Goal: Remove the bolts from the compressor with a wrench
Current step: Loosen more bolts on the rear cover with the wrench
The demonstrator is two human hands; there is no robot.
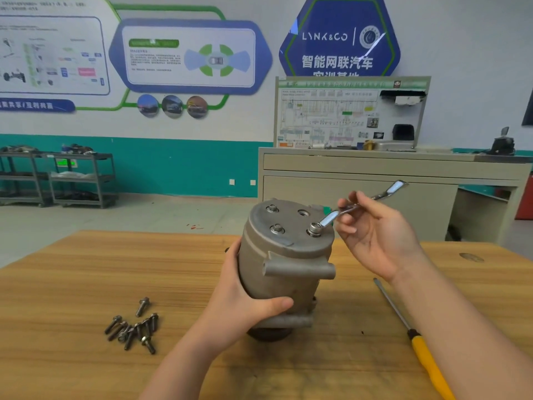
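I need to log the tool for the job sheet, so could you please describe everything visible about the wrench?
The wrench is a slim, shiny silver metal ring spanner with cranked ends. Its near ring end sits over a bolt on the compressor top, right side; the shaft slopes up and away to the right. The right hand pinches its middle with fingertips; the far end is free.

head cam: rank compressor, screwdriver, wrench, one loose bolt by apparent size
1. compressor
2. screwdriver; longer than the compressor but thin, and nearer the camera
3. wrench; partly hidden by the right hand, so unsure
4. bolt
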